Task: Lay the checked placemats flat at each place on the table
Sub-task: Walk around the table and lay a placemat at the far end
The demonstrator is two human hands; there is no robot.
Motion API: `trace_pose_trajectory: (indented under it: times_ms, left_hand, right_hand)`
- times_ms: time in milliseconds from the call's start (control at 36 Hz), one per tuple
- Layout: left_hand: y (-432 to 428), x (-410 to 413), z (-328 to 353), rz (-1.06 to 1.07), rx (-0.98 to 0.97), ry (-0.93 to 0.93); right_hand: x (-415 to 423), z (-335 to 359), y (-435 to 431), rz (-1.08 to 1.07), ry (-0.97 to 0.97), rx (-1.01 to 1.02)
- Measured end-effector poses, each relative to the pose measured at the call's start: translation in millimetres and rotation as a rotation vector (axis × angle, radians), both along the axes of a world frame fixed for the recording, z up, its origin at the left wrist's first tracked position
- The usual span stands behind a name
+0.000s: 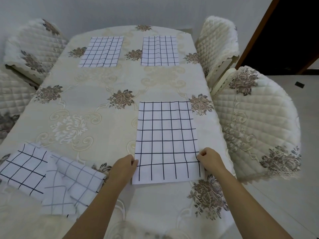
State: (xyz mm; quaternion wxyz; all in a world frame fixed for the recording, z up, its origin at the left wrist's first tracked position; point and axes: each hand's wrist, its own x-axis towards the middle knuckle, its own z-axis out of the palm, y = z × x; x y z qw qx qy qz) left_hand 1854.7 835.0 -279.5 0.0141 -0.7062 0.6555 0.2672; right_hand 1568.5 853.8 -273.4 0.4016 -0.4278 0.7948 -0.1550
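Now the left hand (125, 167) and right hand (209, 159) each pinch a side of the near mat (166, 141), which seems flat on the counter (96, 94). Two far mats (101, 51) are done. Next, probably let go and take one from the pile (51, 180).

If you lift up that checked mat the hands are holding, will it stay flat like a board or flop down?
Probably flop. The near placemat looks like thin cloth, and the spare ones lie crumpled in soft folds. It likely weighs little, since the left hand and right hand pinch only its edges. It might slide easily on the tablecloth.
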Motion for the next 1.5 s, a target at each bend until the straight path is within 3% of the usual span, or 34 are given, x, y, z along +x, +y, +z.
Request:
trace_pose_trajectory:
  times_ms: [389, 472, 528, 639, 778, 889, 1056, 1278, 1500]
  left_hand:
    - [4, 0, -4, 0.048, 0.01, 0.05]
    - [6, -1, -1, 0.034, -0.019, 0.045]
    - [6, 0, 2, -0.028, -0.055, -0.066]
    - [5, 3, 3, -0.144, -0.369, -0.232]
    - [1, -13, -4, -0.161, -0.64, -0.156]
    - [9, -37, -15, -0.254, -0.541, -0.14]
    - [22, -48, -30, -0.288, -0.381, -0.15]
    - [29, -31, -46, -0.195, -0.338, -0.115]
    - [19, 2, -47, -0.168, -0.326, -0.142]
  right_hand:
    - [5, 1, 8, 0.029, 0.012, -0.014]
    - [8, 3, 8, 0.074, 0.121, 0.011]
    - [9, 2, 9, 0.142, 0.279, 0.0]
    - [13, -4, 11, 0.14, 0.512, -0.153]
    - [42, -7, 9, 0.239, 0.686, -0.564]
    - [83, -17, 12, 0.433, 0.576, -0.598]
    - [126, -27, 21, 0.59, 0.507, -0.411]
    - [106, -51, 29, 0.596, 0.523, -0.392]
    - [36, -52, 30, 0.39, 0.552, -0.251]
